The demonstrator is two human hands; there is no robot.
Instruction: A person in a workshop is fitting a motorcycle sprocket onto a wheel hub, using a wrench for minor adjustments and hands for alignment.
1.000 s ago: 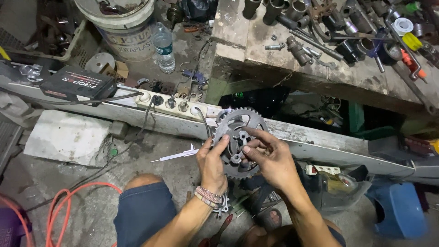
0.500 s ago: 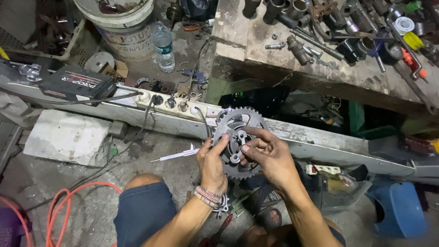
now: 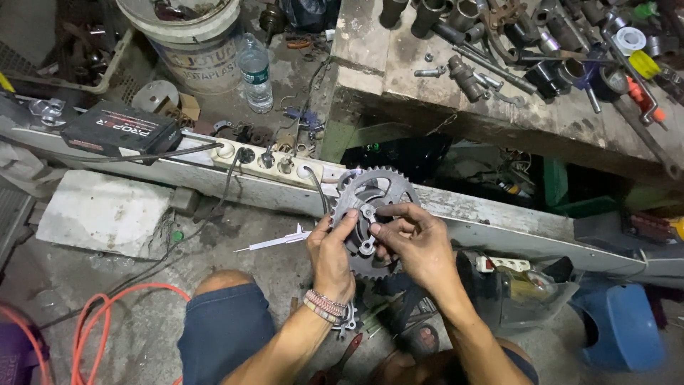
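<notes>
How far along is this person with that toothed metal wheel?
Done: the toothed wheel is off any machine, held free above the floor. In hand: the left hand grips its left edge while the right hand fingers a small metal piece near the centre. Left: whether that piece is going on or coming off cannot be told, and tools lie unused on the workbench.

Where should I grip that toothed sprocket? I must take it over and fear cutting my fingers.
Probably by the spokes of the sprocket, reaching from the flat face; the rim is all teeth. The left hand and right hand hold it so.
</notes>
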